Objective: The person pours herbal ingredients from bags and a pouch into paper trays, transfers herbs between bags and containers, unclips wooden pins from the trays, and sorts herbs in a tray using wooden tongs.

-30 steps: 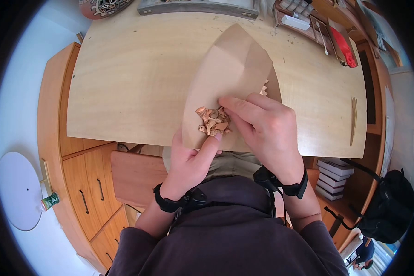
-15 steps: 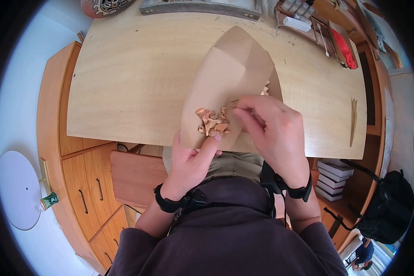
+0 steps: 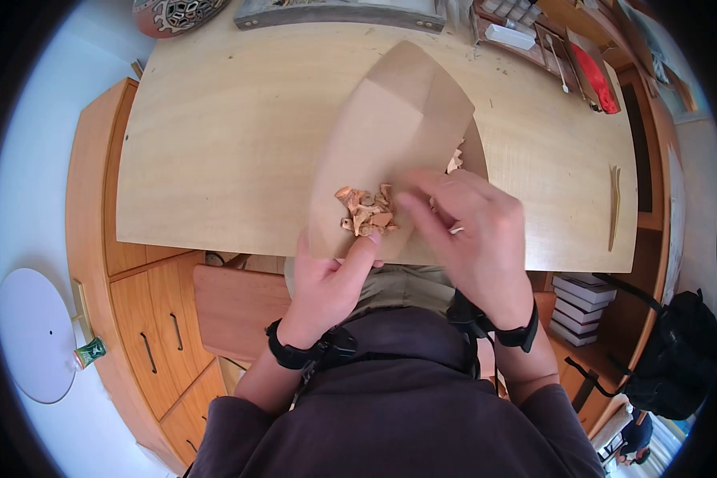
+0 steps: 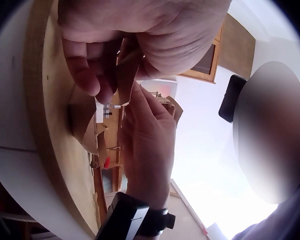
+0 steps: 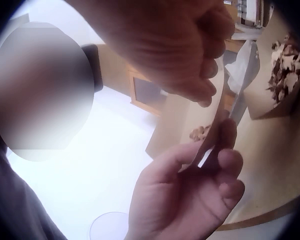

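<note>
My left hand (image 3: 327, 287) grips the lower edge of a folded brown paper sheet (image 3: 366, 131), thumb on top beside a small heap of dried orange-brown pieces (image 3: 365, 213). Just right of the heap is my right hand (image 3: 486, 231), fingers bent and blurred over the paper; whether they pinch a piece cannot be told. Between its fingers a small pale bit shows. In the right wrist view, the fingers of the right hand (image 5: 165, 50) hang above the sheet. A second brown paper holder with many more pieces (image 5: 285, 70) stands beyond; its contents (image 3: 456, 158) are mostly hidden in the head view.
A thin wooden tool (image 3: 614, 209) lies on the table (image 3: 215, 143) at the right. Toward the back are a grey-framed tray (image 3: 342, 14), a patterned round object (image 3: 179, 14) and a rack with small jars and a red item (image 3: 593, 76).
My right hand, which pinched a small dark piece, has shifted slightly and its fingertips are now blurred. My left hand still grips the sheet, almost unmoved.
</note>
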A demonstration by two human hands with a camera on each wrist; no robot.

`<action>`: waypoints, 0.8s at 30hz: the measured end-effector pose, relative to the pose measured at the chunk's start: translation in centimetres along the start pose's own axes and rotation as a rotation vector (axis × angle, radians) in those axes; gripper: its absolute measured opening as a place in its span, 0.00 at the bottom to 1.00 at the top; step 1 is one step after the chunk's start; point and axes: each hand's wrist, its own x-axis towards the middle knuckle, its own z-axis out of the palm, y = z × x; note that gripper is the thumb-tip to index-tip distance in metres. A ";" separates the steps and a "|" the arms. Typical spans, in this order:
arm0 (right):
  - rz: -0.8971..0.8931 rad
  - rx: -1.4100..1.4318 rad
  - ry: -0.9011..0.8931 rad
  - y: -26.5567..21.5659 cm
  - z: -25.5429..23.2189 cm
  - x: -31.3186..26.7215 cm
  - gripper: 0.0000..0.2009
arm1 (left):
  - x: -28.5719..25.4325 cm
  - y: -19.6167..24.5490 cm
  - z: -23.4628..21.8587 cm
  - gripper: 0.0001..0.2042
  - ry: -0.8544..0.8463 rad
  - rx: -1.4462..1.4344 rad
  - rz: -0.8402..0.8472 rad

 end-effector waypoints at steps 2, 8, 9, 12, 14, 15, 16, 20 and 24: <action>-0.029 -0.018 -0.067 -0.4 0.6 0.2 0.07 | -0.1 0.0 0.1 0.12 0.004 0.013 0.000; 0.022 0.051 -0.105 -0.7 0.8 0.1 0.05 | -0.3 -0.1 0.0 0.14 -0.015 0.013 0.013; 0.022 0.051 -0.102 -0.8 0.7 0.1 0.05 | -0.3 -0.1 0.0 0.14 -0.016 0.021 0.020; 0.038 0.077 -0.029 -1.1 -0.3 0.1 0.04 | -0.4 0.2 0.2 0.13 0.019 0.024 0.005; 0.264 0.086 -0.015 -0.9 -1.4 -0.1 0.04 | -0.3 -0.1 -0.1 0.12 0.025 0.032 0.021; 0.264 0.086 -0.015 -0.4 -1.8 -0.2 0.04 | -0.3 -0.2 -0.2 0.11 0.031 0.038 0.038; 0.314 0.084 0.008 0.4 -2.2 -0.4 0.05 | -0.2 -0.3 -0.3 0.11 0.031 0.038 0.038; 0.351 0.047 0.074 1.5 -2.4 -0.7 0.06 | -0.1 -0.5 -0.3 0.11 0.026 0.031 0.079; 0.075 0.088 -0.022 0.5 -1.7 -0.9 0.08 | -0.1 -0.4 0.1 0.11 0.007 0.046 0.083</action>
